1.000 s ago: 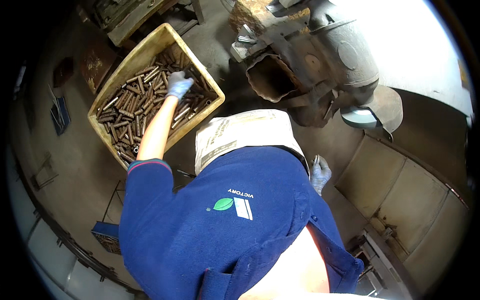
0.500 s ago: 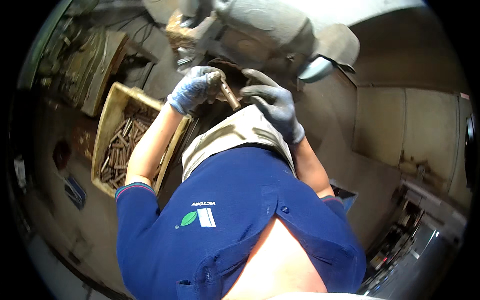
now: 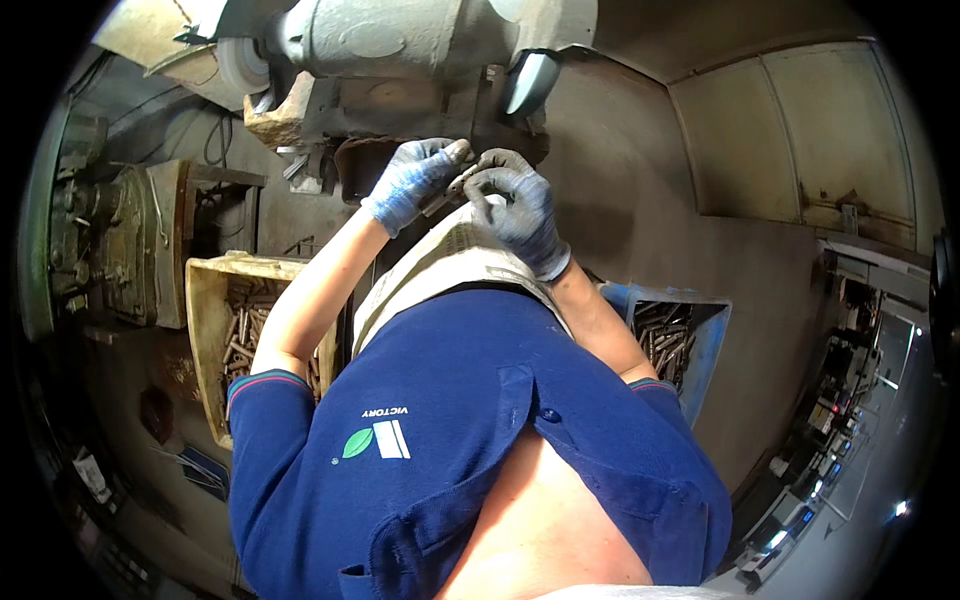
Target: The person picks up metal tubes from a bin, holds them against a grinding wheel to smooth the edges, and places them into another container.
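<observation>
My left hand (image 3: 415, 182), in a blue and grey work glove, is closed on a short metal pin (image 3: 436, 205) over my lap. The pin is a slim, brownish-grey cylinder, tilted and partly covered by the gloves. My right hand (image 3: 523, 210), gloved the same way, has its thumb and fingers closed at the pin's upper part, right beside the left fingertips. Just beyond both hands stands a grey bench grinder (image 3: 400, 38), with a pale grinding wheel (image 3: 240, 66) at its left end.
A yellowish bin (image 3: 206, 345) of similar metal pins stands at my left, partly behind my forearm. At my right is a blue bin (image 3: 708, 355), also holding pins. Dirty machinery (image 3: 125, 245) stands at the far left. Pale panels (image 3: 780, 135) line the far right.
My right hand, open beside the pin before, has closed on it. The pin is now more hidden between the gloves. The view has shifted, bringing the blue bin into fuller sight.
</observation>
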Demonstrator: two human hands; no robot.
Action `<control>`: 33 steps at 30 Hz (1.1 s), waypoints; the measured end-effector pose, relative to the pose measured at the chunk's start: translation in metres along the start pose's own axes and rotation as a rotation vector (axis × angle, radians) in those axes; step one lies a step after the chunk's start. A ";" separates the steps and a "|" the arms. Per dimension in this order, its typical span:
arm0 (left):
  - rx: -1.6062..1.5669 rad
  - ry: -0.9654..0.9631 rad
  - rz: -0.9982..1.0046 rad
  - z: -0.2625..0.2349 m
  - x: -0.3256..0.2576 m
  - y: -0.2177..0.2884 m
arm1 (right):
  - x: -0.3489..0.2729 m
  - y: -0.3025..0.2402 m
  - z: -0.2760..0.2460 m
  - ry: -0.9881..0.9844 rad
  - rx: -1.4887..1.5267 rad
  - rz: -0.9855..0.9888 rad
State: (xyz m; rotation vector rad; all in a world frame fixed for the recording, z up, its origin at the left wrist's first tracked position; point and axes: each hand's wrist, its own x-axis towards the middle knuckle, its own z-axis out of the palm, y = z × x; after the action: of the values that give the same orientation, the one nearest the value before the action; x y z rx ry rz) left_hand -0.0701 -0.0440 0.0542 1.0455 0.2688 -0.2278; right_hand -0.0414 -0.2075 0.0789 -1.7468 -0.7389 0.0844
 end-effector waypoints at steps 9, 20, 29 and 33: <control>0.238 0.182 0.317 -0.002 -0.021 -0.013 | -0.017 0.033 -0.025 0.354 0.632 0.475; 0.348 0.286 0.284 0.007 0.023 -0.035 | -0.014 0.058 -0.024 0.371 0.614 0.433; 0.106 0.201 0.212 -0.012 0.077 -0.047 | -0.006 0.065 -0.034 0.305 0.073 0.228; 0.045 0.197 0.197 0.012 0.086 -0.041 | -0.008 0.094 -0.040 0.368 0.139 0.213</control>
State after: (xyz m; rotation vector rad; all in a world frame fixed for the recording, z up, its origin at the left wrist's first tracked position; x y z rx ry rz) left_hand 0.0000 -0.0788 -0.0014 1.1332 0.3368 0.0470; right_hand 0.0092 -0.2572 0.0050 -1.6419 -0.2714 -0.0406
